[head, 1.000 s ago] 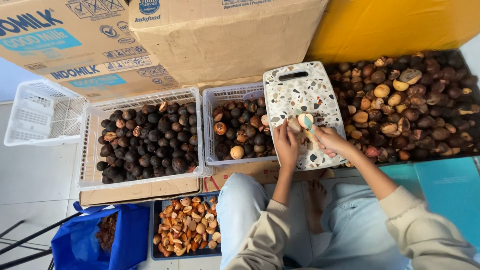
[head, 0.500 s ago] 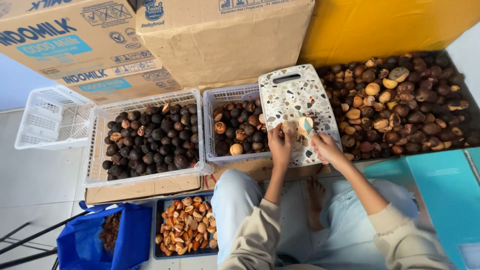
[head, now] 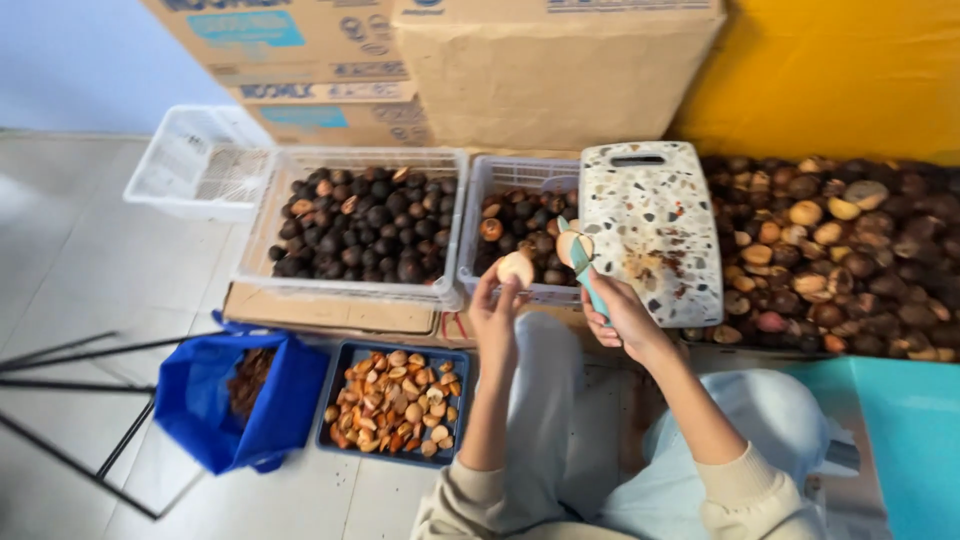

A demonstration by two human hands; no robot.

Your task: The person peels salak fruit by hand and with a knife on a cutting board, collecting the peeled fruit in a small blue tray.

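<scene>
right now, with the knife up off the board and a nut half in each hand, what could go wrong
1. The right hand holds the teal knife with a nut half at its blade, close to the left hand; a slip could cut a finger.
2. The left hand pinches the other half by the fingertips over the basket; a loose grip could drop it among the uncut nuts.
3. The cutting board looks propped on the nut pile and may tip.

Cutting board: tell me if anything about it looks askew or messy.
The speckled cutting board sits tilted, one side propped on the white basket of nuts and the other on the loose nut pile. Brown crumbs and stains soil its middle. Nothing looks broken.
</scene>
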